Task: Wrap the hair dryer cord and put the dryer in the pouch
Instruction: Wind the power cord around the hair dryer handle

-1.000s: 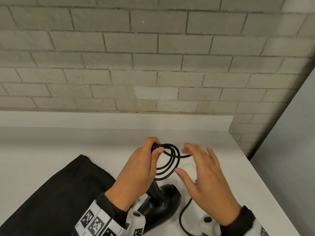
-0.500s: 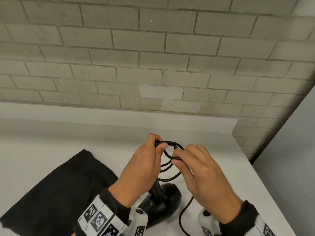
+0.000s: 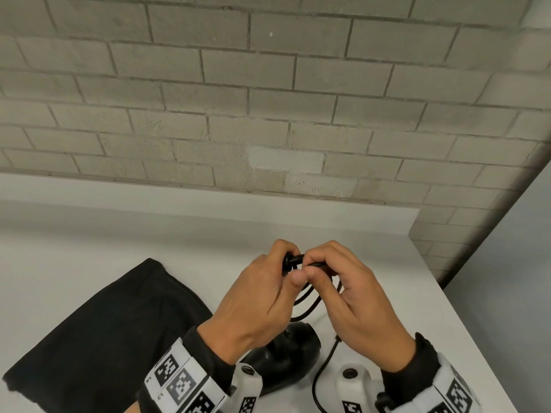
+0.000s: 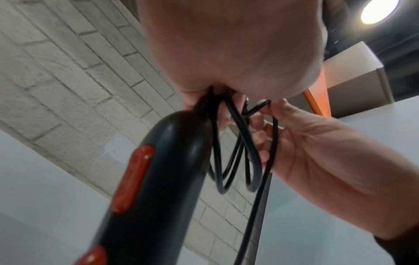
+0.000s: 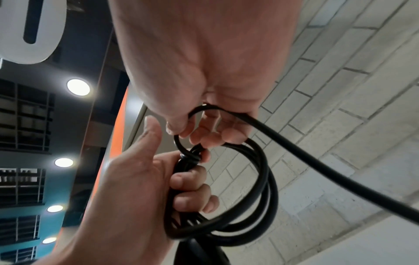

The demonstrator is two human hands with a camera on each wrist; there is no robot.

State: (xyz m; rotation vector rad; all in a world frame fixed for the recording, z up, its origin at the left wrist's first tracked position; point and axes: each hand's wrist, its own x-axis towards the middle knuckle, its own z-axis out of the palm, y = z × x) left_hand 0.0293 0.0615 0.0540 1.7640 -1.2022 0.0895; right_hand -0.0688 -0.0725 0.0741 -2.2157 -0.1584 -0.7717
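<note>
A black hair dryer (image 3: 284, 354) stands nose down on the white counter (image 3: 89, 234), its handle (image 4: 158, 179) with red switches rising toward my hands. My left hand (image 3: 262, 296) grips the top of the handle together with several black cord loops (image 5: 260, 197). My right hand (image 3: 348, 293) pinches the cord (image 5: 294, 143) beside the left thumb, bending a small loop (image 5: 181, 129) around the bundle. The free cord (image 3: 323, 371) trails down to the counter. A black fabric pouch (image 3: 104, 338) lies flat to the left.
A grey brick wall (image 3: 268, 99) backs the counter. The counter's right edge (image 3: 465, 308) drops off beside a grey surface. Bands with black-and-white markers (image 3: 179, 380) sit on both wrists.
My right hand went from open beside the loops to pinching the cord and has moved in against the left hand. The loops are now bunched tighter. The view has tilted a little.
</note>
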